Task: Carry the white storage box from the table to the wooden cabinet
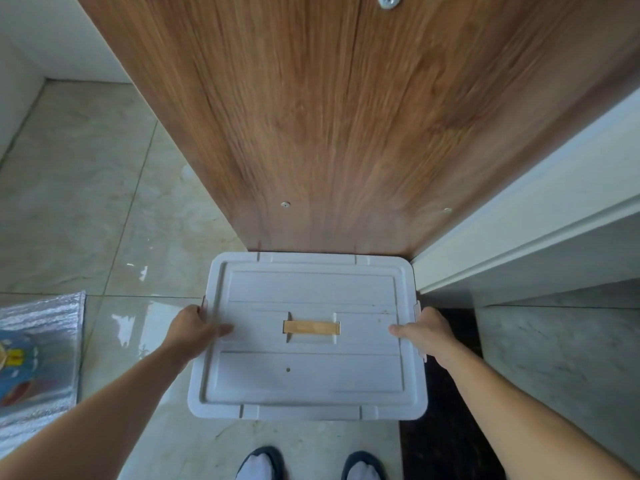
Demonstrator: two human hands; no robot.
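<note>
The white storage box (308, 372) fills the lower middle of the head view, seen from above, its lid on and a tan wooden handle in the lid's centre. My left hand (194, 332) grips the box's left side, thumb on the lid. On the right side, my right hand (427, 336) grips the same way. The box's far edge sits right against the foot of the wooden cabinet (346, 116), whose brown grained side panel rises straight ahead. Whether the box rests on the floor or hangs just above it, I cannot tell.
Glossy pale tiled floor (86, 202) spreads to the left. A silver foil mat with a coloured picture (34, 355) lies at the left edge. A white framed wall or door post (519, 220) stands on the right, with a dark threshold strip below it. My feet show at the bottom.
</note>
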